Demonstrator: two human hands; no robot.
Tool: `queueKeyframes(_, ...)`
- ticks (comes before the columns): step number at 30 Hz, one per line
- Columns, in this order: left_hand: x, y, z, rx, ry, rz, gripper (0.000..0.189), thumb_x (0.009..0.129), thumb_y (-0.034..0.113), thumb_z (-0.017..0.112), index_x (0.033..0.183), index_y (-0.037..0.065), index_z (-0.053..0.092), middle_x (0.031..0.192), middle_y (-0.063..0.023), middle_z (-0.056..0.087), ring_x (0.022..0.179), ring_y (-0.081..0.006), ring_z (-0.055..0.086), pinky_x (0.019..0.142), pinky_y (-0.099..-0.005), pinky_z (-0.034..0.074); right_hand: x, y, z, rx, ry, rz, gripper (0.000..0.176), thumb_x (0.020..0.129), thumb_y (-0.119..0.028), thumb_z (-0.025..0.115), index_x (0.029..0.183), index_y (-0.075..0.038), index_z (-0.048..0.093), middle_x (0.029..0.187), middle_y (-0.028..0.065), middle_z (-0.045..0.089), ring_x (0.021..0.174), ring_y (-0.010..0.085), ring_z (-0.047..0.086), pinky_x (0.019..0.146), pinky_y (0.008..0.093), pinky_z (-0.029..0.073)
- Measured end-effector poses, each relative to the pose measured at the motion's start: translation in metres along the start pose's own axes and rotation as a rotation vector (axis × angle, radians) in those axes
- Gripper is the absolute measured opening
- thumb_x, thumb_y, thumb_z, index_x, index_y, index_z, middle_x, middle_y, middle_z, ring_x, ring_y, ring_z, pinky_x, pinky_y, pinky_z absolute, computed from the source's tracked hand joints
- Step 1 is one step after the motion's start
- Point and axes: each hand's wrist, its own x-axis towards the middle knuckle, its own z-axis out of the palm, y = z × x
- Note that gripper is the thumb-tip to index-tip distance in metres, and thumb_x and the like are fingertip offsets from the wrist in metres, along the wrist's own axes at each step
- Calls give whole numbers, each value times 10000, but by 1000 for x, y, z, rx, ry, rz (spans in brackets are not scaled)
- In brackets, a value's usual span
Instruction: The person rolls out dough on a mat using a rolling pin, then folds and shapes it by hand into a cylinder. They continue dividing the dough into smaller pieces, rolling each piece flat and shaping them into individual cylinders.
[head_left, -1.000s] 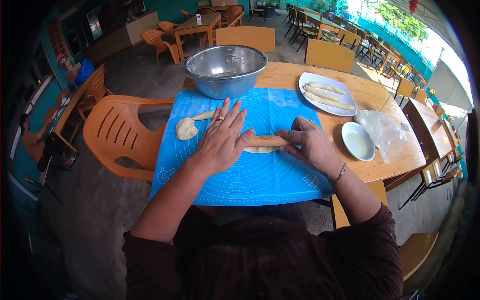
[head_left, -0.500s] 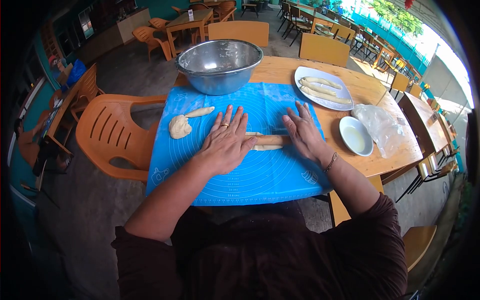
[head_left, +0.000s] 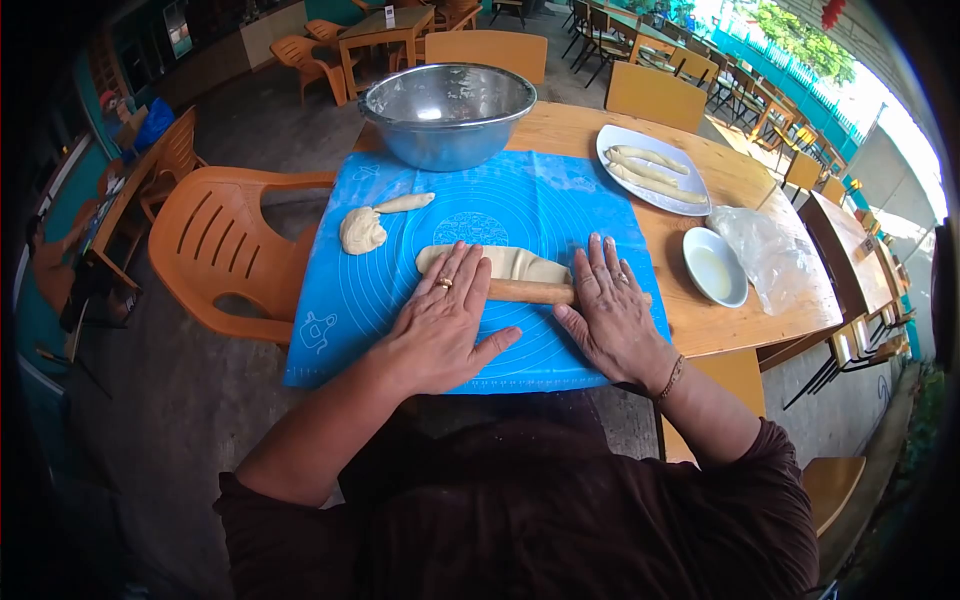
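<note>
A wooden rolling pin [head_left: 530, 291] lies crosswise on the blue silicone mat [head_left: 360, 290]. My left hand [head_left: 435, 335] rests flat over its left part, fingers stretched forward and thumb apart. Over its right part lies my right hand [head_left: 618, 318], palm down with fingers extended. Just beyond the pin is a flattened strip of dough [head_left: 512, 264], slightly wrinkled on the right; my left fingertips cover some of its near edge. At the mat's far left sit a dough lump [head_left: 362, 232] and a small tapered dough piece [head_left: 404, 203], close together.
A steel mixing bowl [head_left: 448, 140] stands at the mat's back edge. To the right are a white plate [head_left: 690, 205] with dough rolls, a small white bowl [head_left: 715, 268] with some liquid, and a clear plastic bag [head_left: 765, 255]. An orange chair [head_left: 215, 240] stands left of the table.
Both hands and the rolling pin have come nearer to my body, uncovering the flattened dough strip beyond the pin. The camera view has shifted slightly.
</note>
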Motion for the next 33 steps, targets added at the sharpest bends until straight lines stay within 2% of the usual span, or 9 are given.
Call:
queueKeyframes(3, 23, -2, -12, -100, -89, -147, 927, 985, 636, 283, 1454, -163, 232, 1568, -304, 166, 1488, -416, 76, 1218, -481, 85, 27, 8, -11, 83, -162, 85, 835, 1006, -589, 275, 1480, 97, 246, 1548, 339, 192, 1466, 467, 131, 1172, 579, 160)
queueKeyframes(4, 37, -3, -16, -57, -162, -202, 980, 964, 697, 205, 1468, -143, 230, 1576, -303, 137, 1493, -405, 31, 1221, -470, 71, 41, 10, -16, 106, -253, 142, 878, 992, -644, 177, 1507, 67, 209, 1572, 310, 150, 1479, 443, 85, 1183, 571, 129)
queueKeyframes(7, 72, -6, -35, -107, -304, -343, 983, 951, 719, 189, 1488, -104, 227, 1588, -285, 111, 1497, -388, 9, 1223, -459, 68, 80, 21, -14, 107, -388, 251, 883, 974, -675, 109, 1540, 0, 173, 1595, 276, 94, 1488, 425, 27, 1194, 559, 94)
queueKeyframes(8, 80, -9, -34, -105, -323, -386, 983, 941, 736, 148, 1510, -64, 206, 1599, -256, 97, 1500, -367, -9, 1226, -450, 63, 87, 23, -11, 106, -385, 255, 883, 974, -675, 109, 1540, 0, 173, 1595, 276, 94, 1488, 425, 27, 1194, 559, 94)
queueKeyframes(13, 91, -20, -23, -116, -246, -390, 977, 938, 738, 115, 1525, -42, 168, 1609, -226, 91, 1503, -344, -15, 1228, -446, 60, 99, 25, -3, 75, -377, 300, 855, 965, -686, 88, 1567, -80, 134, 1606, 256, 59, 1491, 414, -1, 1197, 554, 65)
queueKeyframes(21, 81, -19, -22, -80, -263, -321, 874, 980, 658, 114, 1538, -13, 161, 1618, -215, 57, 1503, -346, -47, 1227, -447, 17, 85, 28, 4, 78, -267, 229, 853, 974, -674, 117, 1565, -58, 109, 1604, 262, 73, 1490, 423, 21, 1196, 558, 71)
queueKeyframes(24, 90, -21, -18, -39, -206, -356, 858, 986, 646, 131, 1538, -9, 173, 1617, -221, 60, 1501, -356, -52, 1225, -457, 8, 89, 25, 4, 66, -219, 259, 852, 978, -667, 133, 1563, -48, 109, 1603, 264, 80, 1490, 425, 23, 1195, 561, 68)
queueKeyframes(26, 78, -20, -9, -8, -77, -288, 830, 1002, 606, 210, 1530, -34, 175, 1607, -252, 64, 1498, -382, -44, 1220, -484, 13, 81, 22, 3, 54, -201, 259, 851, 979, -663, 148, 1562, -44, 112, 1602, 265, 83, 1490, 426, 24, 1194, 563, 65)
queueKeyframes(33, 11, 6, 3, 94, 38, -59, 886, 989, 534, 409, 1476, -159, 149, 1565, -340, 96, 1484, -452, 31, 1203, -536, 41, 12, -6, -3, -66, 39, -4, 805, 998, -565, 322, 1535, 13, 162, 1566, 336, 124, 1468, 495, 57, 1161, 625, 74)
